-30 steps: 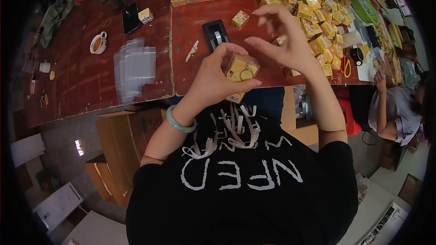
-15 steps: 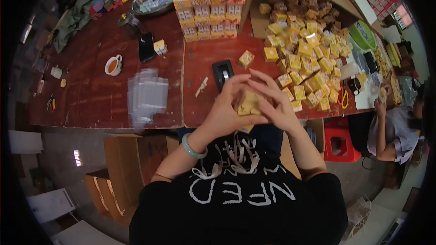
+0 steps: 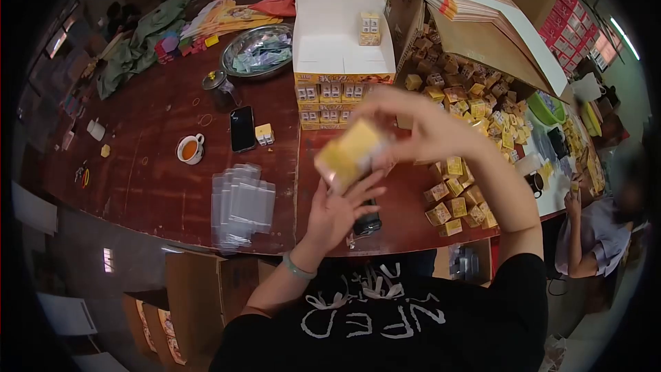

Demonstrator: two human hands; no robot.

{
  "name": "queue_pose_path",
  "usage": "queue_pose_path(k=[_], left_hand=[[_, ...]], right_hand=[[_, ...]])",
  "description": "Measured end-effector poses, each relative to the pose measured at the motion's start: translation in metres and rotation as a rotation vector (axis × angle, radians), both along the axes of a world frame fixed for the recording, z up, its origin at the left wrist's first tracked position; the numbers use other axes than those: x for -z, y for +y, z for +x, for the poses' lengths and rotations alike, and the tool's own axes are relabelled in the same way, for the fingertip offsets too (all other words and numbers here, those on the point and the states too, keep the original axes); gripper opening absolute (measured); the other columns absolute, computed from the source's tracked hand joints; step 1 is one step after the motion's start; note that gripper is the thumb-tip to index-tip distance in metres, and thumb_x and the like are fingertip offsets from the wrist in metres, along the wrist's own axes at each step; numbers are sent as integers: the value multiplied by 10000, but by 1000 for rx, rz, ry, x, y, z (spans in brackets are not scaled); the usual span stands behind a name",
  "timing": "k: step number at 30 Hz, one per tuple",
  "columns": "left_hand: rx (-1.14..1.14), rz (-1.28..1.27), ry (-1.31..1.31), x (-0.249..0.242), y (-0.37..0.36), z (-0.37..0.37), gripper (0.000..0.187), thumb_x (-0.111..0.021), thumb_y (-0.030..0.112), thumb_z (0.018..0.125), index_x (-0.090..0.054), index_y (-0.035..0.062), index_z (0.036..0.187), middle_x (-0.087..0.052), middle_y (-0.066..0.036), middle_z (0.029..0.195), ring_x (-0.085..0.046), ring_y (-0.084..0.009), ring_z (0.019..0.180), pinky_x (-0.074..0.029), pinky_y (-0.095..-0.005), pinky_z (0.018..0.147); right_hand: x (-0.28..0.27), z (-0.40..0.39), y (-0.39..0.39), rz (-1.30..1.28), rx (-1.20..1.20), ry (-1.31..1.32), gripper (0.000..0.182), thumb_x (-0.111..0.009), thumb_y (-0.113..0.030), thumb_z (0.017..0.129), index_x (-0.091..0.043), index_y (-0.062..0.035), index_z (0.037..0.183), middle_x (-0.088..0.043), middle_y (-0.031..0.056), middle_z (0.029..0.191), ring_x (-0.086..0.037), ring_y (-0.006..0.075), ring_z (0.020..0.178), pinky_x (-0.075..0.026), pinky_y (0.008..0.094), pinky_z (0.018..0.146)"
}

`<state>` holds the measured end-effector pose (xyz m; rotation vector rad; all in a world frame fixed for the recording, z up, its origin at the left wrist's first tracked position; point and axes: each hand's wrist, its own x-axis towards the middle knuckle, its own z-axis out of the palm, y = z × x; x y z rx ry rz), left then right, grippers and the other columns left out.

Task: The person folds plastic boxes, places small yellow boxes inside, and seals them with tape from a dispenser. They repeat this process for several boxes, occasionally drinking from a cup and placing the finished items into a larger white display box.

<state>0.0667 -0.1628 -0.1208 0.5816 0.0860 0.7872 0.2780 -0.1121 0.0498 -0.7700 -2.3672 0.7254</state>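
My right hand [image 3: 416, 127] lifts a small yellow box [image 3: 348, 153] above the red table [image 3: 151, 165]; the box is blurred and looks wrapped in a clear sleeve. Just below it my left hand [image 3: 337, 212] has its fingers spread, and the fingertips are at the box's lower edge. A green bracelet [image 3: 295, 266] is on that wrist. Under the left hand a black tape dispenser [image 3: 369, 224] sits near the table's front edge. White paper strips [image 3: 372, 289] lie on my black shirt.
A heap of yellow boxes [image 3: 468, 165] covers the table's right side. An open display carton [image 3: 341, 89] with packed boxes stands behind my hands. Clear sleeves [image 3: 241, 203], a phone [image 3: 242, 128], a tea cup [image 3: 191, 148] and a metal bowl [image 3: 258, 48] lie left. A seated person [image 3: 599, 231] works at right.
Both hands had been pressed around the box close to my body. Now the right hand has raised it up and forward, and the left hand has opened beneath it. My view has tilted further over the table.
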Motion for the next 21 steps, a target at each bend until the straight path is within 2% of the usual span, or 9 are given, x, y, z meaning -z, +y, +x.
queue_pose_path(k=[3, 5, 8, 9, 11, 12, 14, 18, 21], left_hand=[[-473, 354, 639, 21, 9, -30, 428, -597, 196, 993, -486, 32, 1372, -497, -150, 1440, -475, -260, 1334, -425, -387, 1057], [-781, 670, 930, 41, 19, -58, 457, -683, 137, 927, -511, 23, 1335, -512, -157, 1421, -491, -289, 1310, -420, -402, 1062], [-1071, 1147, 1695, 56, 27, -111, 751, -789, 326, 830, -444, -57, 1376, -409, -281, 1458, -353, -449, 1375, -262, -525, 1149], [-969, 1027, 1963, 62, 27, -122, 1026, -809, 505, 755, -343, -113, 1430, -275, -328, 1526, -217, -473, 1442, -144, -600, 1165], [-836, 920, 2269, 77, 22, -144, 1247, -811, 637, 661, -252, -133, 1467, -176, -345, 1562, -126, -461, 1480, -93, -635, 1158], [-768, 844, 2291, 89, 24, -154, 1377, -807, 705, 593, -197, -156, 1479, -117, -353, 1578, -51, -455, 1499, -65, -649, 1155], [-778, 755, 2251, 95, 26, -160, 1329, -840, 666, 570, -252, -120, 1467, -202, -337, 1553, -158, -461, 1468, -133, -611, 1159], [-1000, 813, 2152, 90, 30, -165, 1185, -919, 509, 519, -369, -61, 1401, -321, -292, 1485, -314, -435, 1373, -243, -534, 1129], [-1133, 920, 2143, 79, 30, -157, 1106, -961, 384, 476, -424, -35, 1348, -401, -257, 1401, -398, -408, 1284, -309, -497, 1074]], right_hand=[[-10, 21, 108, 431, 554, -411, 543, -817, -180, 743, -625, -52, 1235, -659, 143, 1182, -668, 290, 1012, -540, 398, 865], [1, 28, 172, 548, 808, -714, 418, -761, -120, 750, -642, -37, 1143, -669, 162, 1107, -662, 344, 1003, -549, 427, 864], [41, 54, 230, 615, 853, -889, 294, -696, -104, 802, -648, -30, 1083, -672, 174, 1080, -679, 350, 973, -568, 435, 830], [50, 58, 238, 596, 840, -932, 262, -675, -105, 825, -648, -29, 1074, -674, 180, 1077, -688, 350, 966, -576, 438, 815], [62, 69, 246, 585, 853, -857, 245, -675, -103, 827, -644, -29, 1059, -676, 180, 1070, -686, 358, 974, -577, 444, 809], [55, 61, 234, 533, 856, -848, 263, -703, -140, 830, -632, -32, 1059, -675, 184, 1067, -682, 366, 970, -576, 451, 805], [61, 65, 238, 519, 888, -880, 401, -614, -91, 874, -563, -68, 1271, -598, 195, 1263, -617, 374, 1102, -533, 445, 900], [61, 47, 194, 1032, 662, -648, 496, -684, -195, 888, -537, -147, 1359, -523, 112, 1400, -532, 322, 1239, -495, 442, 977], [52, -27, 93, 898, 478, -322, 322, -724, -209, 861, -636, -69, 1137, -642, 135, 1192, -629, 344, 1071, -534, 440, 880]])
